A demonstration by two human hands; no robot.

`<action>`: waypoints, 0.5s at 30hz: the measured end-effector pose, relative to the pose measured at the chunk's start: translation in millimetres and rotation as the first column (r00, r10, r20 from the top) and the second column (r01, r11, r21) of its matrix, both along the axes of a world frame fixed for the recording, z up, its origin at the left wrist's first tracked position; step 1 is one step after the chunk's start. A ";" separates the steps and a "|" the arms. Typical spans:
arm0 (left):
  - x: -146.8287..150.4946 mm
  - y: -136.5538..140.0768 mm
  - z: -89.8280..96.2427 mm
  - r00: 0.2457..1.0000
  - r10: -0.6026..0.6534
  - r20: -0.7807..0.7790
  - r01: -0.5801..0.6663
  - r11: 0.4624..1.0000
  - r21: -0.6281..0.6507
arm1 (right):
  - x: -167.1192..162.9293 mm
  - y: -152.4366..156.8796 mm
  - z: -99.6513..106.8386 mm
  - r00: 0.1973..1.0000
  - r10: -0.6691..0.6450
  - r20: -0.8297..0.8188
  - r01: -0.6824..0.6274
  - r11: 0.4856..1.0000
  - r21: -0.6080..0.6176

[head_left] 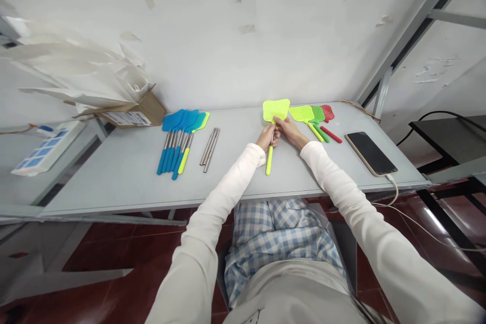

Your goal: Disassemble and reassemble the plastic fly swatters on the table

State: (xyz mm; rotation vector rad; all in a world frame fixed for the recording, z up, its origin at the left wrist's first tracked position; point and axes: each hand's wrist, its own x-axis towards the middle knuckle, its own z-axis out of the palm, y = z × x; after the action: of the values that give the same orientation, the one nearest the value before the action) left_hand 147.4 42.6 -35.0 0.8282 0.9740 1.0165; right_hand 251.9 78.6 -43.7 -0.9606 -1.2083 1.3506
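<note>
A yellow-green fly swatter [276, 110] is held upright over the grey table, its mesh head away from me and its handle toward me. Around its metal shaft, my left hand [268, 136] is closed. My right hand [290, 131] pinches the neck just under the mesh head. To the right lie loose swatter heads: a yellow one [301, 113], a green one [318, 113] and a red one [328, 112]. Before them are a yellow handle [315, 132], a green handle [322, 134] and a red handle [334, 134]. Metal rods [210, 149] lie to the left.
Several blue fly swatters [172, 147] and a yellow-green one [185, 159] overlap at the left. A cardboard box [146, 111] with white packaging stands at the back left. A phone [371, 153] with a charging cable [395, 192] lies at the right. The white wall [212, 50] borders the table.
</note>
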 end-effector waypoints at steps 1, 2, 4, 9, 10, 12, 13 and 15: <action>0.0 -0.4 -0.1 1.000 0.003 0.004 -0.003 1.000 0.003 | -0.5 -0.4 -0.3 1.000 0.016 0.002 -0.016 1.000 -0.002; 0.0 -0.7 -0.2 1.000 0.002 0.004 -0.003 1.000 0.009 | -0.9 -0.6 -0.5 1.000 0.026 0.006 -0.026 1.000 -0.002; 0.3 -1.2 -0.3 1.000 -0.006 0.002 0.006 1.000 0.021 | -1.4 -0.6 -1.1 1.000 0.029 -0.004 -0.029 1.000 0.007; 2.4 -1.1 -0.2 0.999 -0.036 -0.015 0.036 0.999 0.025 | -3.4 1.6 -3.6 0.999 -0.041 -0.030 0.042 0.998 0.044; 3.2 -1.4 -0.2 0.999 -0.040 -0.034 0.041 0.999 0.031 | -3.9 2.4 -4.2 0.997 -0.073 -0.020 0.074 0.996 0.056; 5.2 -2.7 -0.5 0.995 -0.038 -0.087 0.044 0.997 0.058 | -5.0 4.3 -5.2 0.989 -0.148 0.000 0.147 0.987 0.069; 6.4 -3.6 -0.7 0.993 -0.032 -0.116 0.040 0.996 0.074 | -5.5 5.2 -5.4 0.983 -0.183 0.007 0.182 0.981 0.070; 9.0 -5.6 -1.0 0.987 -0.013 -0.158 0.030 0.994 0.106 | -6.7 6.6 -4.9 0.971 -0.238 0.013 0.237 0.969 0.064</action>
State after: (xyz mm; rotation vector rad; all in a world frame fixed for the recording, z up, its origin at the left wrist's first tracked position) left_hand 156.5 37.1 -36.0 1.0189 1.0477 1.0034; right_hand 245.2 85.2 -48.6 -1.0415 -1.1053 1.1101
